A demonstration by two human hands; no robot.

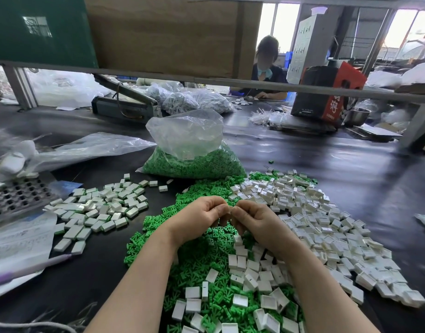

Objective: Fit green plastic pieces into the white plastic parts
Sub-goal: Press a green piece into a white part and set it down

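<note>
Single head cam, wide-angle, worn by the person, looks fwd and down across the dark table [350, 188], hands and forearms close at bottom centre, far bench and windows at top under a shelf rail [302, 88]; no 2nd view.

Red-and-black carton [326, 92], far right of table [326, 164]: large white Chinese characters on red side, not legible; small white print on black face, unreadable. Paper sheet [17, 239], left: faint handwriting, illegible.
</note>
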